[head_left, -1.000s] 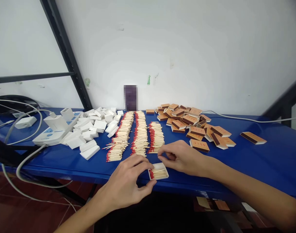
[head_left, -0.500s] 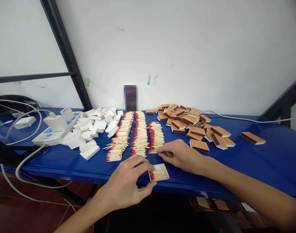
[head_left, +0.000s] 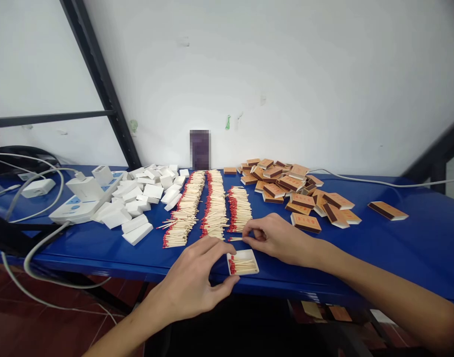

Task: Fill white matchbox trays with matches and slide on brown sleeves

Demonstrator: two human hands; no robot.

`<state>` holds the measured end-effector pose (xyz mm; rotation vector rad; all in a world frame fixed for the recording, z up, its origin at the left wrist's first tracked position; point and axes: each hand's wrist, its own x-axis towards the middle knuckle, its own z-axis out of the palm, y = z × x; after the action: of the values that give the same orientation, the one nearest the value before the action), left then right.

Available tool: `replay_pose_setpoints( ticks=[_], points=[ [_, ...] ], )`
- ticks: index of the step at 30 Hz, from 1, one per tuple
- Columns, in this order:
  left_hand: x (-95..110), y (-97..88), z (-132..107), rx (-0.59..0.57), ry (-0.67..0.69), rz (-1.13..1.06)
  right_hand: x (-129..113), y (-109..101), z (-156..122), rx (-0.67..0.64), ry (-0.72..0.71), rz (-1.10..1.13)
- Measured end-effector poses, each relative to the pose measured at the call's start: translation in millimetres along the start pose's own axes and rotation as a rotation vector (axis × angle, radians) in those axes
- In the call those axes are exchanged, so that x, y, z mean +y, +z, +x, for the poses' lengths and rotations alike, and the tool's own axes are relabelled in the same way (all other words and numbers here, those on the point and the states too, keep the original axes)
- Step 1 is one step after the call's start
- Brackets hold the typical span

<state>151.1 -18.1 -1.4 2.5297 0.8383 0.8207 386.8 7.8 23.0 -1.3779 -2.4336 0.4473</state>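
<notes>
My left hand (head_left: 195,280) curls round the left end of a small white matchbox tray (head_left: 247,255), its thumb at the near side and its fingers at the far side. Red-headed matches (head_left: 244,265) lie in the tray, heads to the left. Just beyond it, my right hand (head_left: 275,239) pinches the plain end of a matchstick (head_left: 236,239) between thumb and forefinger; whether more than one is held I cannot tell. The shortest row of loose matches (head_left: 241,210) lies right behind this matchstick.
Two longer match rows (head_left: 215,203) stretch toward the wall. To their left are heaped white trays (head_left: 143,188) and a power strip (head_left: 76,207) with cables. Orange-brown matchbox sleeves (head_left: 290,183) are piled at the right, with one sleeve (head_left: 388,210) apart. The blue shelf's front edge (head_left: 286,289) is close.
My right hand has drawn the matchstick away from the short row, slightly toward the tray. My left hand stays at the tray, which has barely shifted.
</notes>
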Motion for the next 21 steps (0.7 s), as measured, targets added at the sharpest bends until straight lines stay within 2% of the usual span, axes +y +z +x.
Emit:
replay_pose_setpoints(
  ticks=[4,7,13,15,21],
  points=[
    [-1,0.7,-1,0.039,-0.036,-0.007,5,1,-3,-0.031,0.005,-0.042],
    [-1,1.1,0,0.066,-0.009,-0.027,9,-1,-4,-0.028,-0.016,-0.047],
    [-1,1.5,1,0.101,-0.008,-0.006,6,-16,-7,0.115,-0.059,0.096],
    [-2,2.0,1,0.107,-0.026,0.019,1,-19,-9,0.125,-0.102,0.173],
    [-1,2.6,2,0.047,-0.064,0.052,-8,-7,-11,-0.054,-0.200,0.206]
  ],
)
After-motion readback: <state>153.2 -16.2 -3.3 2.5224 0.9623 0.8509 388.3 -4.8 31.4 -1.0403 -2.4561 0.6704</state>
